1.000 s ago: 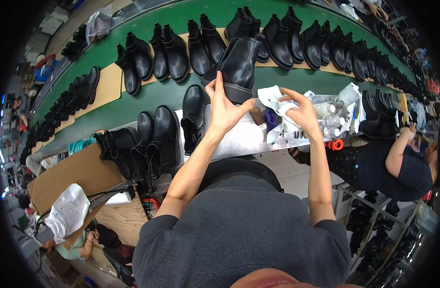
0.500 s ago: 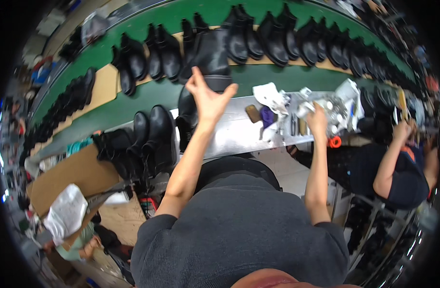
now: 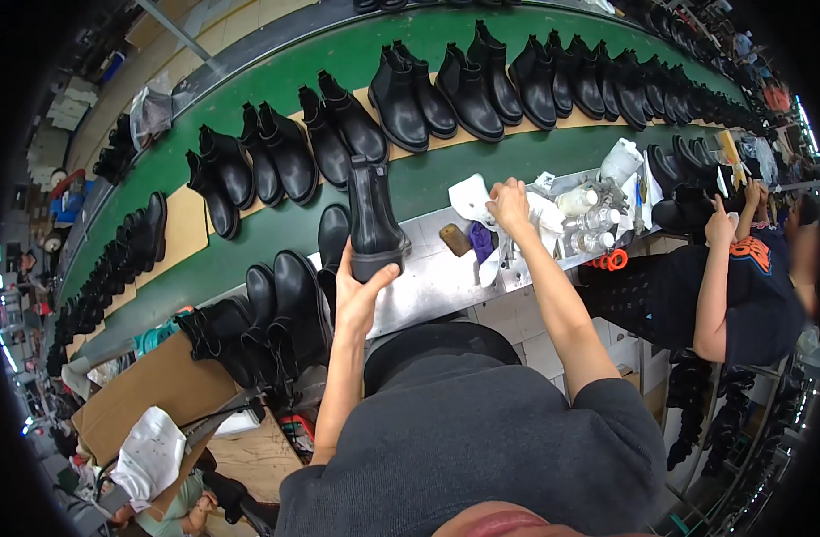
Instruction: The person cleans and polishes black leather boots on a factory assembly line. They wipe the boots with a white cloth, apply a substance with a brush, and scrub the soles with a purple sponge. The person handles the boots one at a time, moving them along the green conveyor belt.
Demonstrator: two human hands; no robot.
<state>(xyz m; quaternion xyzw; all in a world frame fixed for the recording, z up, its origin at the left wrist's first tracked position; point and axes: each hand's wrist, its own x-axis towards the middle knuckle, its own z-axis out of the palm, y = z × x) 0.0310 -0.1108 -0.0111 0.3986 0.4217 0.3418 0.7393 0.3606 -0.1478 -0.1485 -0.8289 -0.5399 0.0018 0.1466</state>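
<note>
My left hand (image 3: pixel 360 294) grips a black ankle boot (image 3: pixel 374 210) around its heel end, thumb against the sole edge. The boot is raised over the metal work surface (image 3: pixel 419 286), its shaft pointing away from me. Close behind it stands another black boot (image 3: pixel 335 234), partly hidden. To the right, my right hand (image 3: pixel 510 208) has its fingers bent together at a crumpled white cloth (image 3: pixel 470 197); the fingertips seem to pinch its edge. Beside that cloth lie a small brown block (image 3: pixel 454 239) and a purple cloth (image 3: pixel 482 240).
Pairs of black boots (image 3: pixel 401 98) line boards on the green conveyor (image 3: pixel 446 166). Clear bottles (image 3: pixel 596 219) and an orange coil (image 3: pixel 614 259) are at the right. More boots (image 3: pixel 289 295) and cardboard (image 3: pixel 150 385) sit left. A co-worker (image 3: pixel 732 286) works at the right.
My left hand has drawn the boot nearer and lower, its fingers now closed around the heel. My right hand has moved left from beside the bottles to the white cloth. The whole view has shifted.
</note>
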